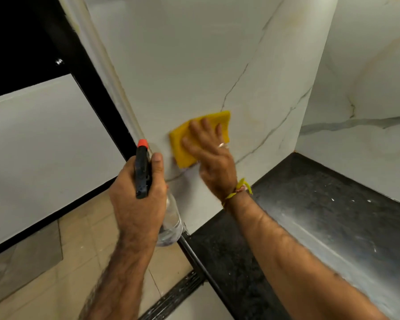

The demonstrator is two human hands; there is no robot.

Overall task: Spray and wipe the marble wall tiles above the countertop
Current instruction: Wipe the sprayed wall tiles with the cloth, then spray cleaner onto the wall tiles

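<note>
A: Head view: what's on the marble wall tiles (185, 72)?
B: White, grey-veined, glossy, standing above the dark countertop (328, 204). The right hand (211, 155) presses a folded yellow cloth (183, 144) flat there, fingers straight.
A: The left hand (136, 195)?
B: Curled round a clear spray bottle (141, 172), black head, orange nozzle.
</note>
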